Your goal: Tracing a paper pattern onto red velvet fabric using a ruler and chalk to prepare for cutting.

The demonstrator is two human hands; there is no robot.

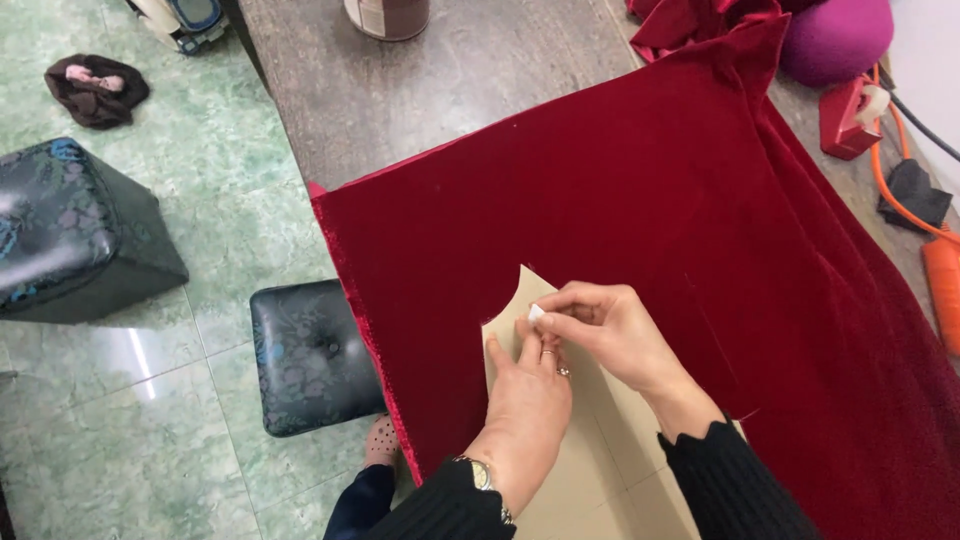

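A large piece of dark red velvet fabric (640, 200) lies spread over the table. On its near part rests a tan paper pattern (600, 470) with a curved, pointed upper corner. My left hand (525, 395) presses flat on the pattern near that corner; it wears rings and a wristwatch. My right hand (605, 325) pinches a small white piece of chalk (536, 313) at the pattern's edge, just above the left fingers. Both sleeves are black.
The grey-brown table (450, 80) carries a round container (388, 15) at the far edge, a purple cushion (835, 35), a red tape dispenser (850, 115) and an orange cable (890, 190) at right. Two dark padded stools (310, 355) (70, 230) stand on the green tiled floor.
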